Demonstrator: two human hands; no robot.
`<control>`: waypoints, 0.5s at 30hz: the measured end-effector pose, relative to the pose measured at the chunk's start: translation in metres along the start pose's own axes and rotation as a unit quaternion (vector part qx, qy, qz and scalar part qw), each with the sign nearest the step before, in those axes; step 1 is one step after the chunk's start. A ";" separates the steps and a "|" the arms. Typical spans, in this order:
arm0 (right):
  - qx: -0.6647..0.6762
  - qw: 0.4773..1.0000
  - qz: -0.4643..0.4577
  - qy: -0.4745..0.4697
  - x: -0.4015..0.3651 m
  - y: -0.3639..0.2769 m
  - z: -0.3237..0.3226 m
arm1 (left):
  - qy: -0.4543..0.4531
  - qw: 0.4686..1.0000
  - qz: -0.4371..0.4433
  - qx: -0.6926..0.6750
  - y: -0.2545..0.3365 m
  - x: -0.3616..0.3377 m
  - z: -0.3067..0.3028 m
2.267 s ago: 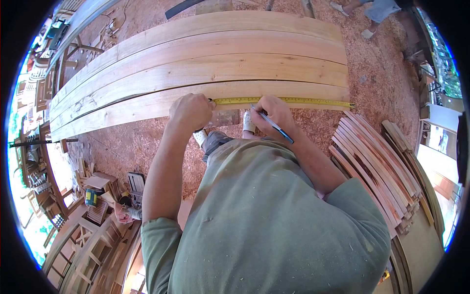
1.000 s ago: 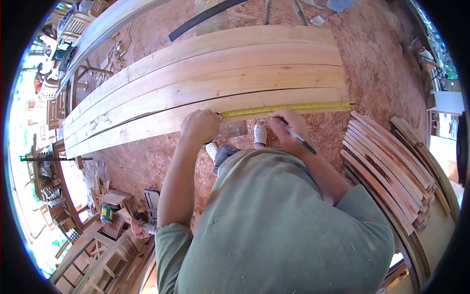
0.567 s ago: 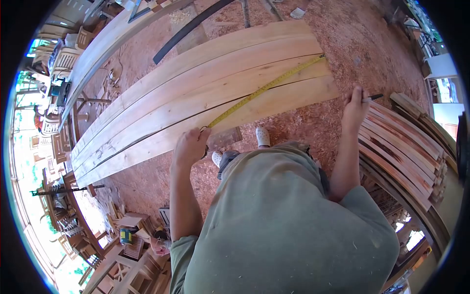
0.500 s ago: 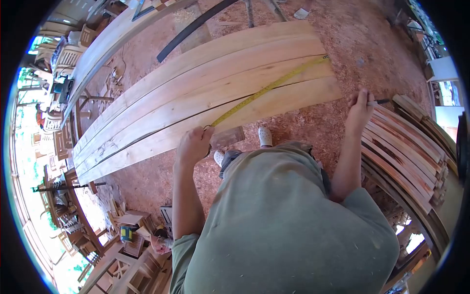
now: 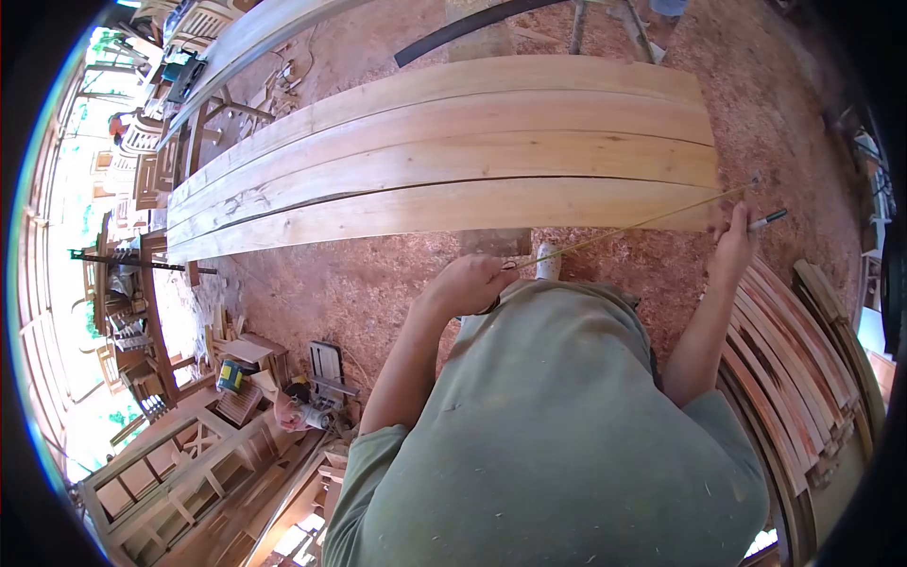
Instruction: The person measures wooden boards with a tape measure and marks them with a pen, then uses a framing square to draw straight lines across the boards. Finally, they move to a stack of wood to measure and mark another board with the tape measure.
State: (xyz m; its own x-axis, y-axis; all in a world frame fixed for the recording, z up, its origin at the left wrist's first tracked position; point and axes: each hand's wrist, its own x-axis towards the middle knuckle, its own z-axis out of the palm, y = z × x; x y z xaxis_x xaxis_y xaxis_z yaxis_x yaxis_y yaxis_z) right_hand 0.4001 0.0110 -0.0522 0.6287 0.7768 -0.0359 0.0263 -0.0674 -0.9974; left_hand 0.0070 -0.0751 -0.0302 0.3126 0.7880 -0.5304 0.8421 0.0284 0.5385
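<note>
My left hand [image 5: 467, 283] is closed around a tape measure, whose case is mostly hidden by the fingers. From it the yellow blade [image 5: 625, 228] runs up to the right, seen nearly edge-on, crossing over the near right corner of the planks. Its free end passes just above the fingertips of my right hand [image 5: 732, 248]. That hand is closed on a dark marker pen [image 5: 769, 219], which points out to the right. In front of me several long pale planks [image 5: 425, 156] lie side by side, with a dark gap between the two nearest.
To the right is a stack of reddish wood strips [image 5: 789, 364]. A power tool [image 5: 307, 408] and wooden frames [image 5: 194, 487] stand at lower left. A dark curved strip [image 5: 472, 30] lies beyond the planks, near a long workbench [image 5: 241, 61]. Shavings cover the floor [image 5: 331, 283].
The tape blade lay diagonally flat across the planks; now it is turned on edge, with its end past their right side. My left hand has moved right, closer to my body.
</note>
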 end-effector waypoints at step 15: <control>0.075 0.949 0.153 -0.264 -0.019 -0.024 0.003 | 0.024 0.987 0.004 -0.159 -0.022 0.011 0.026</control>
State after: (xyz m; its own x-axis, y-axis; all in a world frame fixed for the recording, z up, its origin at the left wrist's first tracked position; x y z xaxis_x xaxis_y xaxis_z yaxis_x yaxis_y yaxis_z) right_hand 0.3845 -0.0003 -0.0277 0.1100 0.9438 -0.3116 -0.2309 -0.2807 -0.9316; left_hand 0.0029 -0.0835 -0.0650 0.2909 0.8163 -0.4990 0.6574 0.2084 0.7242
